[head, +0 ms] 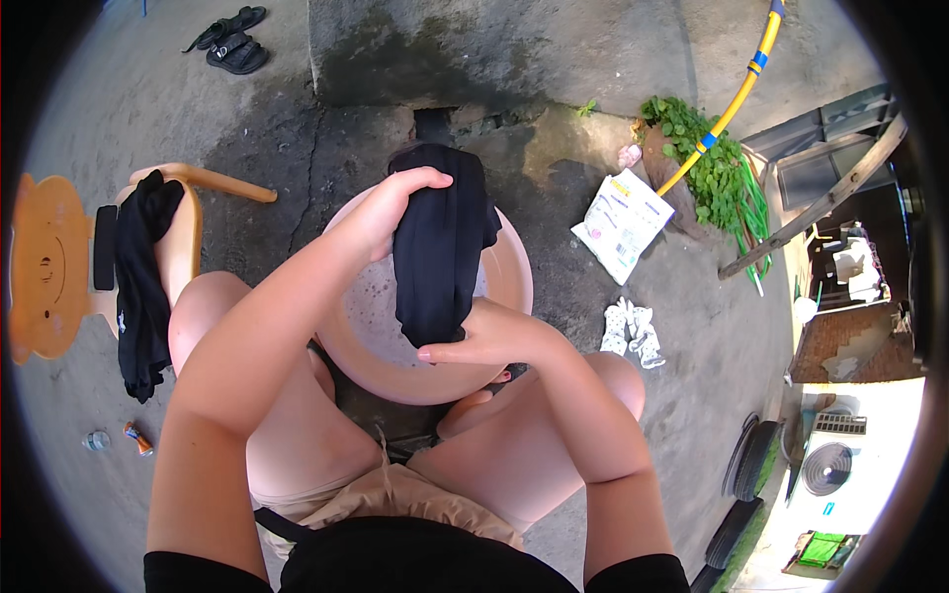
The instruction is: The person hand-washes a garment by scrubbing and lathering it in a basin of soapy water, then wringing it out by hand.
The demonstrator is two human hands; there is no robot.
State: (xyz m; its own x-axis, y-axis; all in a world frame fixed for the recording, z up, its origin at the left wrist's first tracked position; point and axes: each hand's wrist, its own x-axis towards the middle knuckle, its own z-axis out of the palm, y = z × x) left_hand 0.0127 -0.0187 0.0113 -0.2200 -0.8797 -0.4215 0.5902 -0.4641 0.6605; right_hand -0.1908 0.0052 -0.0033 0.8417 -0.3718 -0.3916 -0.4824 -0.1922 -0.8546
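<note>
A folded black cloth garment [439,252] hangs above a pale plastic basin [515,282], held between both hands. My left hand [397,204] grips its upper left side, the thumb lying across the cloth. Low on the right, my right hand [482,333] holds the other end, with the thumb beneath it. Inside the basin is cloudy water [367,296] with foam bubbles on it. The garment covers much of the water, and some of my fingers are hidden behind the cloth.
Left stands a small chair [48,267] with another black garment [141,296] draped over it. To the right lie a white printed packet [624,222] and white patterned cloth pieces [630,333]. A yellow hose [730,111] passes leafy greens [689,141]. Black sandals [233,44] lie far left.
</note>
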